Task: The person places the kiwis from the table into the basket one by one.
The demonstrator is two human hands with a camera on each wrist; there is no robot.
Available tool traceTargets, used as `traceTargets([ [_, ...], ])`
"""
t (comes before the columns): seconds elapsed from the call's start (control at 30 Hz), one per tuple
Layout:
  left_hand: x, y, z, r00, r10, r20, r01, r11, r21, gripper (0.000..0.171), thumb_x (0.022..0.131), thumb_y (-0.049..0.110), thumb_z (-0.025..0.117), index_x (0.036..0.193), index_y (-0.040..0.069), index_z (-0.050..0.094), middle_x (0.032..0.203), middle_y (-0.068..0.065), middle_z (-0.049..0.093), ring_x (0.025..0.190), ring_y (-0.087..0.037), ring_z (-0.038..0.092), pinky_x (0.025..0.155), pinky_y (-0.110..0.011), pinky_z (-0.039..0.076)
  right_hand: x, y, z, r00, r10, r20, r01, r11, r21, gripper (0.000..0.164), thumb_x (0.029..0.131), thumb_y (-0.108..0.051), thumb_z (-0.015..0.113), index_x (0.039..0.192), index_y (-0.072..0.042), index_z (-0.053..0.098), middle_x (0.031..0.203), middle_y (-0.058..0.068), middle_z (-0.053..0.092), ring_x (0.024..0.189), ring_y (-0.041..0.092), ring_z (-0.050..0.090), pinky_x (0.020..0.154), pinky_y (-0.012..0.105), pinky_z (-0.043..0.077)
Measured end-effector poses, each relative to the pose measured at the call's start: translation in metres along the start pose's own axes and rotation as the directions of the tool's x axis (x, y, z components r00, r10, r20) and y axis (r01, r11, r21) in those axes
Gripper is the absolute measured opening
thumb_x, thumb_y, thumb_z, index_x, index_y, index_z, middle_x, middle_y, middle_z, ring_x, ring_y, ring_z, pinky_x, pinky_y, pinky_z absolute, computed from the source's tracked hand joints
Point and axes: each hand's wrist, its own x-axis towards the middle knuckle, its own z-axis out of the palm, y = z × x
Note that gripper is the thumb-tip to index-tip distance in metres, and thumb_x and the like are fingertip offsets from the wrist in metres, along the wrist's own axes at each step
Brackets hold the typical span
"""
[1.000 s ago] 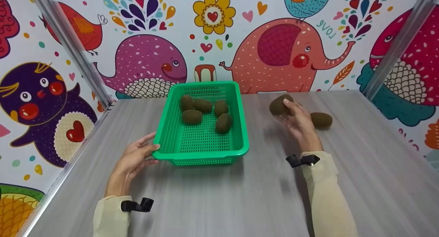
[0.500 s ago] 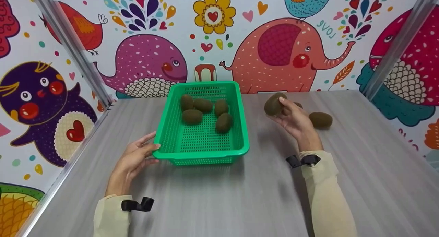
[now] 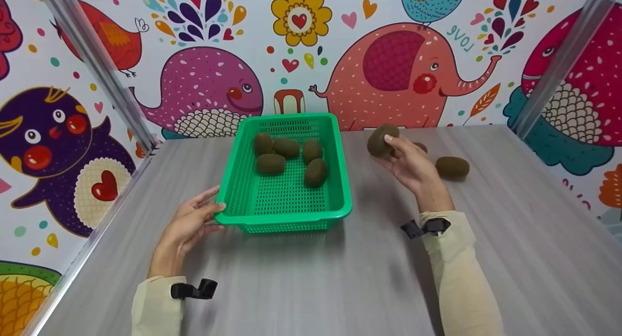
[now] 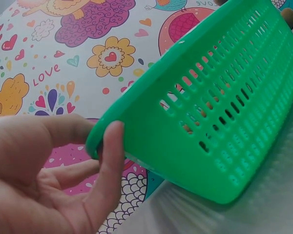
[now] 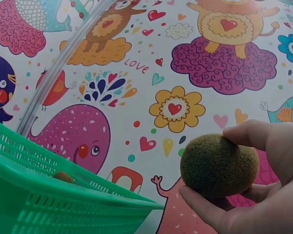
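Note:
A green plastic basket (image 3: pixel 286 218) with slotted walls stands on the table, several brown kiwis (image 3: pixel 270 164) lying in its far half. My left hand (image 3: pixel 189 224) pinches the basket's near left corner; the left wrist view shows thumb and fingers on either side of the rim (image 4: pixel 132 92). To the right of the basket, my right hand (image 3: pixel 410 163) holds a kiwi (image 3: pixel 382 140) above the table. In the right wrist view that fuzzy kiwi (image 5: pixel 217 165) sits between thumb and fingers, apart from the basket (image 5: pixel 63 200).
Beyond the right hand a kiwi (image 3: pixel 452 168) lies on the grey table (image 3: pixel 301 287). Another kiwi (image 3: pixel 421 147) is partly hidden behind that hand. Printed walls enclose the back and sides, with a metal post (image 3: pixel 97 68) in the left corner.
My right hand has moved a little left toward the basket, carrying the kiwi and raising it slightly. The left hand keeps its hold on the basket corner.

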Motion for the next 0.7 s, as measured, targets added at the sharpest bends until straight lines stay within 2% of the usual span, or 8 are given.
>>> traceTargets([
  [0.17, 0.000, -0.001, 0.001, 1.000, -0.011, 0.000, 0.011, 1.000, -0.015, 0.067, 0.099, 0.013, 0.061, 0.159, 0.012, 0.029, 0.114, 0.001, 0.061, 0.082, -0.005, 0.067, 0.068, -0.024, 0.060, -0.003, 0.000, 0.008, 1.000, -0.013, 0.001, 0.013, 0.998, -0.067, 0.071, 0.093, -0.028, 0.073, 0.152, -0.015, 0.036, 0.147, 0.004, 0.045, 0.138, 0.026, 0.050, 0.109, 0.035, 0.048],
  [0.37, -0.001, -0.002, 0.000, 1.000, -0.014, 0.002, 0.014, 1.000, -0.015, 0.067, 0.099, 0.013, 0.061, 0.158, 0.011, 0.029, 0.112, 0.000, 0.064, 0.082, -0.006, 0.068, 0.069, -0.025, 0.060, -0.004, 0.001, 0.017, 1.000, -0.014, -0.013, 0.013, 0.993, -0.120, 0.064, 0.094, -0.031, 0.070, 0.147, -0.012, 0.039, 0.141, 0.005, 0.048, 0.134, 0.028, 0.054, 0.105, 0.034, 0.050],
  [0.7, 0.000, -0.002, 0.001, 1.000, 0.006, -0.005, -0.006, 1.000, 0.000, 0.065, 0.100, 0.013, 0.060, 0.158, 0.011, 0.031, 0.111, 0.001, 0.064, 0.082, -0.005, 0.068, 0.066, -0.022, 0.059, 0.003, -0.010, 0.044, 0.998, -0.061, -0.012, 0.058, 0.981, -0.188, 0.067, 0.098, -0.025, 0.066, 0.153, -0.009, 0.032, 0.151, 0.013, 0.043, 0.138, 0.034, 0.052, 0.103, 0.041, 0.051],
])
